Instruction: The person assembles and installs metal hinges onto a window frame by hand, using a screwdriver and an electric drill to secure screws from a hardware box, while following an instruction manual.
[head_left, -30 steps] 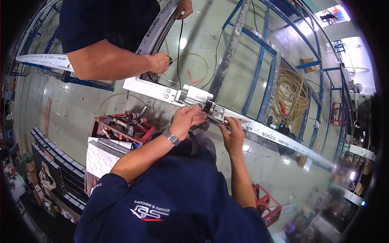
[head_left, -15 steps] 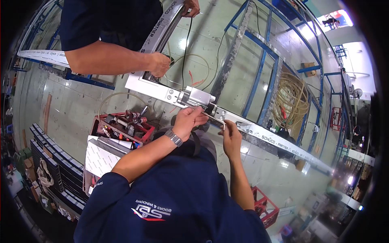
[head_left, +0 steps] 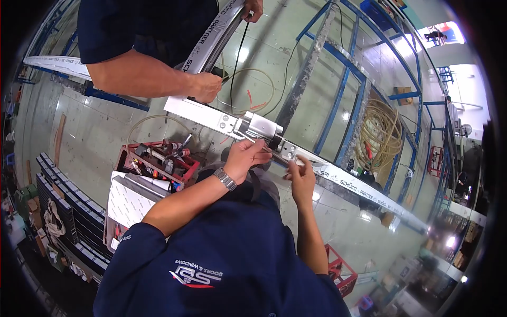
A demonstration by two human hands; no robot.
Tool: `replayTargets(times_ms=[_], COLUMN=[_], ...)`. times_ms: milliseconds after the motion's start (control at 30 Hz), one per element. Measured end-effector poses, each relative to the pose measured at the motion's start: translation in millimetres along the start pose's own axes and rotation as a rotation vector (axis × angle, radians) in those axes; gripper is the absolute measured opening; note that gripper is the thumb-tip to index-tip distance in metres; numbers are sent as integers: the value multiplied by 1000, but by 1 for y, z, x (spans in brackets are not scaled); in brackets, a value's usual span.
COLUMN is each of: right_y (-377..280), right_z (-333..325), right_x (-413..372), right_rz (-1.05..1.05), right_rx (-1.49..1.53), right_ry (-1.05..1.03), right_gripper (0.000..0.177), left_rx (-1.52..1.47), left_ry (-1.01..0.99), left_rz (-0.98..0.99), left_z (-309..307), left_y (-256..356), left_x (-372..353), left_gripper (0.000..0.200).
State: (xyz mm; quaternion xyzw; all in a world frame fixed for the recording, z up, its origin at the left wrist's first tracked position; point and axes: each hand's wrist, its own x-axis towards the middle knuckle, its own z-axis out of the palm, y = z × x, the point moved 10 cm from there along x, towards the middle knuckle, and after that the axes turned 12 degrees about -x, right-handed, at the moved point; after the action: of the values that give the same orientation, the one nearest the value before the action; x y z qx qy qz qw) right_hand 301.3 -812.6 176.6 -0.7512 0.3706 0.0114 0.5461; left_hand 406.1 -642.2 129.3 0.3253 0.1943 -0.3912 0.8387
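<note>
My left hand (head_left: 249,160), with a metal watch on the wrist, is closed on a thin metal rod that looks like a hex key (head_left: 278,156). It lies against a silver hinge (head_left: 260,124) fitted on a white aluminium frame profile (head_left: 198,112). Just right of the rod's far end is my right hand (head_left: 301,173), its fingers loosely bent and apart, slightly blurred. Printed protective film (head_left: 354,185) covers the profile to the right. Where the rod's tip sits, my left fingers hide it.
Across the frame, a co-worker's hand (head_left: 206,87) rests by the corner, the other hand (head_left: 253,9) farther up. A red tool crate (head_left: 185,171) stands at left. Blue steel racks (head_left: 330,113), a coiled hose (head_left: 377,132) and another red crate (head_left: 343,277) are to the right.
My right hand has let go of the bent end of the hex key and moved slightly right and down. My left hand stays almost in place.
</note>
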Motion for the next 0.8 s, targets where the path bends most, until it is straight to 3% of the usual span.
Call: replayTargets(times_ms=[67, 200, 233, 333, 367, 467, 500, 567, 600, 633, 700, 733, 767, 800], right_y=[-49, -51, -48, 40, 46, 42, 28, -3, -18, -24, -33, -25, -24, 3], right_z=[-12, -7, -2, 25, 35, 26, 12, -11, -16, -15, -15, -12, -9, 1], right_x=[-18, -13, -9, 10, 5, 3, 6, 0, -6, -10, -8, -2, -1, 7], right_rz=[-458, -685, -667, 201, 311, 323, 184, -214, -410, -504, -489, -367, -315, -146], right_rx=[-438, -736, -685, 297, 484, 437, 278, -262, -524, -535, -334, -371, -300, -148], right_ry=[251, 228, 151, -327, -395, -290, -150, 59, 155, 94, 30, 12, 13, -90], right_gripper=[35, 24, 26, 40, 48, 45, 42, 20, 23, 26, 20, 19, 20, 27], left_rx=[-1, 9, 15, 42, 50, 39, 63, 34, 107, 114, 139, 122, 109, 93], left_ry=[-4, 9, 20, 10, 1, 7, 12, 7, 25, 51, 5, -106, 51, 47], left_rz=[-3, -12, -15, -3, 2, 5, 0, -10, -21, -42, -29, 1, 6, -8], left_z=[2, -2, -1, 1, 1, 1, 0, -6, -3, -1, -10, -10, -8, -8], left_y=[2, 1, 3, 3, 1, -1, 0, -3, -1, 1, -2, 0, 6, 7], left_x=[0, 2, 2, 6, 6, 9, 8, 7, 3, 0, 9, 13, 2, 0], left_gripper=[22, 22, 22, 22, 22, 22, 21, 22, 22, 21, 20, 19, 20, 19])
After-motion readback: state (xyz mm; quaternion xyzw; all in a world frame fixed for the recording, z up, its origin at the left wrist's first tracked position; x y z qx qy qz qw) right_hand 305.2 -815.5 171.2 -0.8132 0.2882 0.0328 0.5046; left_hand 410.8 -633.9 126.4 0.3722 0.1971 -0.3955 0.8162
